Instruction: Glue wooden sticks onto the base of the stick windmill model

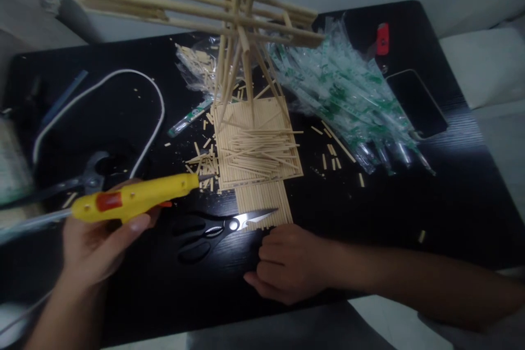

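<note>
My left hand (102, 243) is closed around a yellow glue gun (135, 201) with an orange trigger, its nozzle pointing right toward a flat mat of wooden sticks (256, 147). Loose sticks lie across the mat. A tall stick structure (235, 22) rises from the mat's far edge, with horizontal arms spreading out at the top. My right hand (289, 270) rests on the black table (410, 202), fingers curled into a loose fist with nothing visible in it. It lies just below a smaller stick panel (264, 202) and black-handled scissors (221, 227).
A heap of clear green-printed wrappers (348, 98) lies to the right of the mat. A dark phone (416, 103) and a red lighter (383, 39) sit at the far right. A white cord (123, 98) loops on the left, near pliers (82, 180). Stick offcuts litter the middle.
</note>
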`<state>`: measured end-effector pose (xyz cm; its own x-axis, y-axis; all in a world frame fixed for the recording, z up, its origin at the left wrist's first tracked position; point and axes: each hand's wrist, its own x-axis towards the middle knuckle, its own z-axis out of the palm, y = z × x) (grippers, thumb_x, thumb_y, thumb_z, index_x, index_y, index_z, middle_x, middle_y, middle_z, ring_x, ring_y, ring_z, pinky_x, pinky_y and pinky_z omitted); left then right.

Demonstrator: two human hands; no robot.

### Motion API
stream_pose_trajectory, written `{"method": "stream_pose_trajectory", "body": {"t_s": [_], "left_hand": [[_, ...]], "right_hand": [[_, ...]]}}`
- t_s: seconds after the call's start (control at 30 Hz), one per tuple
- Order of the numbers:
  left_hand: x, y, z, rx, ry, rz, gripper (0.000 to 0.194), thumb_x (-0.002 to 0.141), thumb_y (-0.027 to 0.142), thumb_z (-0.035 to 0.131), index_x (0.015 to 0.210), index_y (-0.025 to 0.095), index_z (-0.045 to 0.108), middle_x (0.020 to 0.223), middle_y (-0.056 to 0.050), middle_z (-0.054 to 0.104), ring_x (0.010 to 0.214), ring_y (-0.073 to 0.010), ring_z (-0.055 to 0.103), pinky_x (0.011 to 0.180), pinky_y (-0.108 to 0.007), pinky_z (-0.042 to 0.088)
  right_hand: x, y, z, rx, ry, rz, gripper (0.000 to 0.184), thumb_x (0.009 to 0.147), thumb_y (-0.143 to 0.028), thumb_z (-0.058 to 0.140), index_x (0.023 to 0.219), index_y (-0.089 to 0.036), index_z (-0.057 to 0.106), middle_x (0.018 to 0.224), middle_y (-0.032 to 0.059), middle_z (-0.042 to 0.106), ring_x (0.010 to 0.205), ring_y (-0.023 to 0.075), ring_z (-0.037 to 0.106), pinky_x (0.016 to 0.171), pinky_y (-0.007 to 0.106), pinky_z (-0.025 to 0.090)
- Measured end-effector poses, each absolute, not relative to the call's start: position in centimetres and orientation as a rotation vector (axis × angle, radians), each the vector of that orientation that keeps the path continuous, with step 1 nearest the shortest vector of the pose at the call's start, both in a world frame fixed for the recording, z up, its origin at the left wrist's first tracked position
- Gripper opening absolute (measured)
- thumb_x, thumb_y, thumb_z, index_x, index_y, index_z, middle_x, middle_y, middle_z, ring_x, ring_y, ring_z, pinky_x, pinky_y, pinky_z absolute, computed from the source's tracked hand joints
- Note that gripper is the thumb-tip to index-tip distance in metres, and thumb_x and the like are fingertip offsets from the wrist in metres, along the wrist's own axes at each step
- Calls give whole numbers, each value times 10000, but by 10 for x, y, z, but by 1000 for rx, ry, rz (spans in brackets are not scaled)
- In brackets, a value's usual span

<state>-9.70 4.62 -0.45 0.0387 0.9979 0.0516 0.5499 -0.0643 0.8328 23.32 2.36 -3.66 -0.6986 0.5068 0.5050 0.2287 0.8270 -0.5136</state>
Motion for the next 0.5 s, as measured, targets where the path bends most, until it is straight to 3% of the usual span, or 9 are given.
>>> {"method": "stream_pose_trajectory", "body": {"t_s": [0.07,0.13,0.2,0.27,0.37,0.5], "left_hand": [[-99,44,-6,1443,1519,1017,126,847,260,721,959,276,778,851,-17,765,675,-218,721,588,-345,619],[-98,46,-5,1381,1526,1016,201,810,207,779,999,274,800,967,-21,793,776,-221,758,700,-350,656],[-95,50,-1,1526,1550,993,366,822,194,794,1172,299,775,1144,-28,779,942,-224,760,871,-381,652],[-90,55,5,1854,1485,982,417,855,231,793,1253,346,751,1191,-25,758,1057,-228,721,956,-408,621],[-84,59,13,2115,1379,1080,317,963,336,687,1257,438,743,1256,-34,697,1180,-260,657,1009,-502,579],[-86,59,12,2243,1412,1208,250,891,351,792,1125,442,799,1311,-43,617,1179,-256,631,970,-484,588]], "right_hand": [[233,24,-35,-532,-2343,575,444,1016,-241,569,575,-206,525,547,-44,511,498,115,405,495,295,293],[233,23,-34,-542,-2347,594,457,1028,-232,542,572,-204,523,546,-41,509,499,114,405,502,296,291],[233,23,-33,-562,-2353,595,468,1037,-228,527,569,-201,524,543,-38,509,501,116,405,505,301,284],[233,23,-32,-563,-2369,596,470,1041,-224,518,572,-198,530,545,-35,510,505,117,409,513,306,284],[233,21,-32,-554,-2394,596,465,1040,-214,513,576,-195,534,546,-35,505,511,116,415,526,311,282],[232,19,-33,-559,-2393,590,473,1046,-205,497,574,-193,535,546,-32,507,520,118,427,534,315,286]]}}
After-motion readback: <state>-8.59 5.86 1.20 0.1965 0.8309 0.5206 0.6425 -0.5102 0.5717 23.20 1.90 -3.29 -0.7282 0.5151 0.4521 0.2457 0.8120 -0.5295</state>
